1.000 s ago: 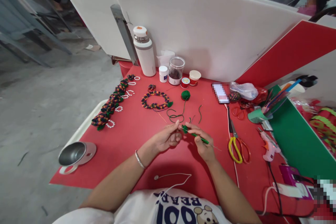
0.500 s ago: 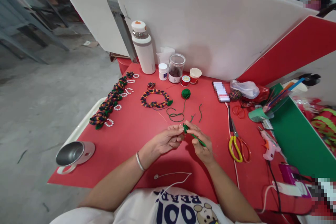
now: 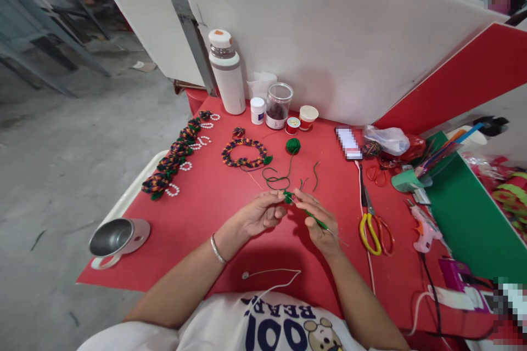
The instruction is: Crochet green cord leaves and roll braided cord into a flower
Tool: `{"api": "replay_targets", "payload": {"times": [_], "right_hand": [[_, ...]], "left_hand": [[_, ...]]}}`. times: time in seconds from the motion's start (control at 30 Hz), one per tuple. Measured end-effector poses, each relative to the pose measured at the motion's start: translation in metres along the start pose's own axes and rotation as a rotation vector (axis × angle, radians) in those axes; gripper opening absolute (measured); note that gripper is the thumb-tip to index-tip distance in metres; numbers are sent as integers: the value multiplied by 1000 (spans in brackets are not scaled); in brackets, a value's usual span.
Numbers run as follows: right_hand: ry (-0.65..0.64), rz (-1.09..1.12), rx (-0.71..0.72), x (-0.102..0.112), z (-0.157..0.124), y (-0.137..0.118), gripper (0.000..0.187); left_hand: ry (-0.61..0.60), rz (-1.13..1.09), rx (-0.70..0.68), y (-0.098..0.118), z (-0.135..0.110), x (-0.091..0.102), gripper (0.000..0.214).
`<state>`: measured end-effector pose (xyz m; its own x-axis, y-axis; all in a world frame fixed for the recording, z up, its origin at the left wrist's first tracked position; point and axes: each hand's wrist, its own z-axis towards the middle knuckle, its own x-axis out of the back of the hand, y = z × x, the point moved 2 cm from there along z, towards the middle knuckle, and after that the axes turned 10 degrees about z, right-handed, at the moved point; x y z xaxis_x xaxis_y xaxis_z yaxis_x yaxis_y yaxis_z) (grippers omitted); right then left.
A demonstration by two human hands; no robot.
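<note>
Both hands meet over the middle of the red table. My left hand pinches a small green yarn piece at its fingertips. My right hand is closed on a green-handled crochet hook, whose thin metal end sticks out to the right. A green strand runs from the work back to a small green yarn ball. A multicoloured crocheted ring lies just beyond the hands.
A row of crocheted flowers with bead loops lies at left, a steel mug near the front left corner. White flask, jars and cups stand at the back. Yellow scissors and a glue gun lie right.
The hands stay together and make small working motions on the green piece; the hook's metal end now shows again to the right. The camera view shifted slightly.
</note>
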<state>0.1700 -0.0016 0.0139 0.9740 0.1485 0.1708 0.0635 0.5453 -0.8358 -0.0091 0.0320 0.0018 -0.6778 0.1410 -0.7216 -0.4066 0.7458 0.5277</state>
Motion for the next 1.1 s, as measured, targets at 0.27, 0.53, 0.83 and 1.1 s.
{"api": "replay_targets", "payload": {"times": [0.27,0.53,0.83,1.1], "right_hand": [[-28,-46,11,0,1,-2,40],[-80,-156,151,-1,-4,-2,37],[-171,-199,198,2,-2,-6,41],[-225,-222,189,3,-1,-12,41]], "left_hand": [[-55,-66,79,-5,1,0,12],[-24,-64,61,-9,4,5,7],[-32,30,107,-7,6,14,12],[-57,103,140,-1,4,17,15]]}}
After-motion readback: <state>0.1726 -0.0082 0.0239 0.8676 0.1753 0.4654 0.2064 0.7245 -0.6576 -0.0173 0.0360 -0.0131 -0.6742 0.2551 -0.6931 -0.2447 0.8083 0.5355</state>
